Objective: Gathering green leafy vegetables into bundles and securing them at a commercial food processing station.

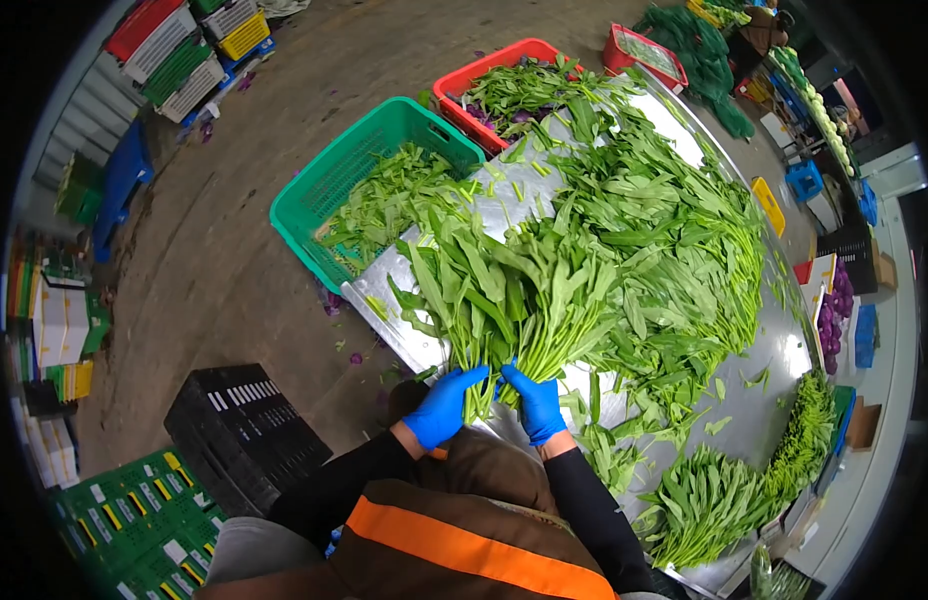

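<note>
My left hand [443,405], in a blue glove, grips the stems of a bunch of water spinach [464,289], leaves pointing away from me. Close beside it my right hand [539,409], also gloved in blue, closes around the stems of a second bunch [565,322]. Both bunches are over the near edge of a metal table [756,431], and their leaves overlap. A large loose pile of water spinach [659,225] spreads across the table beyond and to the right. Sorted bunches [704,502] lie at the lower right.
A green crate [336,172] with leafy trimmings stands against the table's left side, next to a red crate [452,79] holding greens and purple scraps. A black crate [242,431] and green crates [133,517] are at lower left. A person [760,34] is at the far right.
</note>
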Demonstrator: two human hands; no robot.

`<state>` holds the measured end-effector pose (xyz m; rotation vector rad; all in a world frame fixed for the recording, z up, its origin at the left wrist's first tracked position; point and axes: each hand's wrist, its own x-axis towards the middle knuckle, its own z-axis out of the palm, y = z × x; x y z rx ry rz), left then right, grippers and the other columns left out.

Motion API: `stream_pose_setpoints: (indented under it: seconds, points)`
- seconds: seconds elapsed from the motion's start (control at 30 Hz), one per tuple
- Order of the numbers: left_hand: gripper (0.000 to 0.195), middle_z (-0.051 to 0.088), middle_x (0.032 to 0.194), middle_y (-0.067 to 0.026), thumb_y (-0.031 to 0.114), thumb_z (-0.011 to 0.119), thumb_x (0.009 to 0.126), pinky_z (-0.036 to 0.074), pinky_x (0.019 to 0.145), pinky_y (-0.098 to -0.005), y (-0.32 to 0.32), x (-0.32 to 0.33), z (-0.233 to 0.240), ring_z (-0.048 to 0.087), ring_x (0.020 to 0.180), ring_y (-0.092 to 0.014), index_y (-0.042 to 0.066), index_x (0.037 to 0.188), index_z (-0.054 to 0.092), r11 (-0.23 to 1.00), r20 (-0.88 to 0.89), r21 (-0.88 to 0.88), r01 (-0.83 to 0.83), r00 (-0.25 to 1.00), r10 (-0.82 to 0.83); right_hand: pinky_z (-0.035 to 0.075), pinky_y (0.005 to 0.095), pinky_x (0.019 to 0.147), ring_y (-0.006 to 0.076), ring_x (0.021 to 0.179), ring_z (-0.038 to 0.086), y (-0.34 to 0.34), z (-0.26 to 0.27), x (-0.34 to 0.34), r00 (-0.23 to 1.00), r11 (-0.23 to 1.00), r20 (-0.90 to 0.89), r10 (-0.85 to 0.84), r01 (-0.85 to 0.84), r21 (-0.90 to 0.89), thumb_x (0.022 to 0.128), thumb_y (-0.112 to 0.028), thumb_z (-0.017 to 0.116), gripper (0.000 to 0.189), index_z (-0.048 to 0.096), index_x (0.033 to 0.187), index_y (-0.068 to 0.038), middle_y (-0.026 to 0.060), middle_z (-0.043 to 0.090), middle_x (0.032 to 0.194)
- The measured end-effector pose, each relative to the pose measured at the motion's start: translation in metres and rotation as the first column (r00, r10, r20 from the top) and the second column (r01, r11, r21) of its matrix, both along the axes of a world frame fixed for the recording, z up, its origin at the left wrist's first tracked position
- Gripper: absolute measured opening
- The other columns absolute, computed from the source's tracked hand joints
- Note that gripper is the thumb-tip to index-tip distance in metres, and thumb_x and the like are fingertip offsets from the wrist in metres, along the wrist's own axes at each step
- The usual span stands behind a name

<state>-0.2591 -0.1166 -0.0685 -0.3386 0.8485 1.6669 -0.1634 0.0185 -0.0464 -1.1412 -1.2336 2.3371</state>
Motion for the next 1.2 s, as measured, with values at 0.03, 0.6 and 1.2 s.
stream_pose_setpoints:
  seconds: [0.03, 0.6, 1.2]
  points:
    - [0.034, 0.065, 0.113, -0.0072, 0.015, 0.059, 0.097, 0.053, 0.086, -0.0319, 0.011, -0.004, 0.015, 0.065, 0.097, -0.017, 0.003, 0.128, 0.057, 1.000, 0.100, 0.025, -0.019, 0.995, 0.016, 0.052, 0.0300, 0.074, 0.0152, 0.080, 0.065, 0.002, 0.000, 0.003, 1.000, 1.000, 0.001, -0.002, 0.002, 0.003, 0.083, -0.004, 0.072, 0.023, 0.064, 0.104, -0.002, 0.0055, 0.068, 0.092]
    - [0.018, 0.061, 0.077, -0.0009, 0.028, 0.066, 0.095, 0.050, 0.066, -0.0294, 0.040, -0.098, 0.061, 0.060, 0.070, -0.014, 0.012, 0.103, 0.065, 0.931, 0.059, 0.135, -0.340, 0.940, 0.335, 0.058, 0.0374, 0.081, 0.0258, 0.093, 0.069, 0.023, 0.088, -0.005, 0.938, 0.955, -0.331, -0.105, 0.002, -0.296, 0.086, 0.002, 0.063, 0.038, 0.053, 0.122, 0.001, 0.0147, 0.066, 0.109]
    - [0.026, 0.069, 0.103, -0.0072, 0.014, 0.066, 0.091, 0.053, 0.079, -0.0293, 0.034, -0.049, 0.015, 0.067, 0.090, -0.017, 0.003, 0.114, 0.065, 0.998, -0.167, -0.019, -0.055, 0.985, 0.051, 0.054, 0.0306, 0.078, 0.0161, 0.090, 0.065, 0.025, 0.036, 0.002, 0.986, 0.988, -0.139, 0.093, -0.108, -0.106, 0.084, -0.001, 0.069, 0.033, 0.060, 0.116, -0.001, 0.0073, 0.067, 0.104]
